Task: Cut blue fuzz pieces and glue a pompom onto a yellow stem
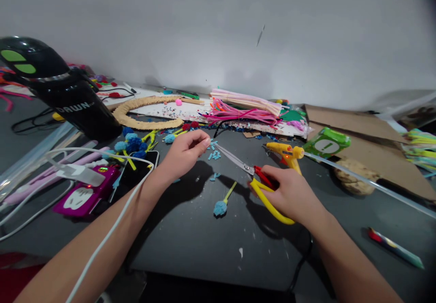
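Head view | your right hand (289, 195) grips scissors (250, 170), long axis slanting forward-left toward your left hand (185, 153) | left fingertips pinched together, contents can't be told | blue snippets (217, 155) just right of them, left hand nearer

Left hand (185, 154): whether its pinched fingertips hold anything is too small to tell.
Scissors (243, 166): red handle partly hidden by the right hand (286, 191).
Glue gun (284, 151): lower grip hidden behind the right hand.
Phone (133, 176): partly covered by blue flowers (137, 146).
Clear stick (371, 184): cut off by the right edge.
White board (190, 109): specks too small to identify.
Forearms: cut off at the bottom.
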A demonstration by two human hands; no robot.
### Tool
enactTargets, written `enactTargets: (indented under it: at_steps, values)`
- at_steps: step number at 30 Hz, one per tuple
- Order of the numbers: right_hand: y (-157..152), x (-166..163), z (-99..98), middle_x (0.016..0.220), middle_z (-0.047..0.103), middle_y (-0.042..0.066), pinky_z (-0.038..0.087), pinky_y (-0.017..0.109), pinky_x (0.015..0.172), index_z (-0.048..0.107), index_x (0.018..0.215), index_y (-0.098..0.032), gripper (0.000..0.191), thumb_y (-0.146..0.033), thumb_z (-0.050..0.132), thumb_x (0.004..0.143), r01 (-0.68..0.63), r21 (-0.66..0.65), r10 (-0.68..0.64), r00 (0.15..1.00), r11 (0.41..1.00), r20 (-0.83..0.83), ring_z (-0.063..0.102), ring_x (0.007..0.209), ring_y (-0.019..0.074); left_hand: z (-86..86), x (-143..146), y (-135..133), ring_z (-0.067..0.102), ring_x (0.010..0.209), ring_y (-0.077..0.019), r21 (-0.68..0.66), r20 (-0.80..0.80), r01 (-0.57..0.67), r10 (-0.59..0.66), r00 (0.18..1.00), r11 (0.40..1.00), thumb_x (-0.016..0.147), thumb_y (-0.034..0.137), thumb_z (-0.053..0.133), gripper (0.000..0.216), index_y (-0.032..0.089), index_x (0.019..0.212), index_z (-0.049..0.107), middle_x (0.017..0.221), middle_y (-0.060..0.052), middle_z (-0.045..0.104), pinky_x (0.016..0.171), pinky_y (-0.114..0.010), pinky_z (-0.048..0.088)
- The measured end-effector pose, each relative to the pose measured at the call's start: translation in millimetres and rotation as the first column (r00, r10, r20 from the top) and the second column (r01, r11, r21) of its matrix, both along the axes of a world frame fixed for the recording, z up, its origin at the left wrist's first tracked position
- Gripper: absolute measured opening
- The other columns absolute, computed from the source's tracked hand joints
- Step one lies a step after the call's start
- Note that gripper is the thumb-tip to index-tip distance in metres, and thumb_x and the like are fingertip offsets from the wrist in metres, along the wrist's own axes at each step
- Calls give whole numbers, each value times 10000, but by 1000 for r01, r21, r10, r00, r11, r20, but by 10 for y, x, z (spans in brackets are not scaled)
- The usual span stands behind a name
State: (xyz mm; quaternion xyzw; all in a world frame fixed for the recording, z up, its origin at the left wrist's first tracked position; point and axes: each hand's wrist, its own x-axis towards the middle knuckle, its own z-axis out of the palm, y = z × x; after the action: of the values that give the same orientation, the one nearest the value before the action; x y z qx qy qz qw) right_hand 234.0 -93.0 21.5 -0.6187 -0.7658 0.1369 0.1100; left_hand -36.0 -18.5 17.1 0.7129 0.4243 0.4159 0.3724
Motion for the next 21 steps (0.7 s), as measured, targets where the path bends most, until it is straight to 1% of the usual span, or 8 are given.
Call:
enactTargets:
  at_steps: [4,9,15,21]
  values:
    - [10,2,2,561,452,-34,236,266,528,466,670,-224,394,-573,605,792,21,12,-21,1000,1000,10,365,542,129,8,10,-4,404,576,-108,2,-7,-3,3,1000,1000,910,335,547,240,165,740,543,614,27,460,551,-246,315]
    - [-3,9,0,574,453,-32,234,271,535,475,677,-228,364,-546,604,798,5,-1,-5,1000,1000,22,365,552,133,27,26,-15,407,577,-108,14,-12,-11,11,1000,1000,900,334,553,237,163,737,549,615,27,462,546,-243,314]
    - [9,7,-19,569,444,-32,230,271,540,476,680,-228,372,-560,595,800,12,3,-12,999,1000,44,362,552,134,28,26,-14,400,575,-105,11,-18,-15,15,1000,1000,897,336,554,238,159,738,555,619,28,459,544,-243,312]
    - [14,7,4,582,474,-26,226,269,542,509,693,-227,347,-549,583,800,3,-6,-3,999,1000,47,380,559,134,21,32,-14,396,578,-102,9,-19,-14,14,1000,1000,899,331,551,234,155,745,550,624,31,453,543,-244,306]
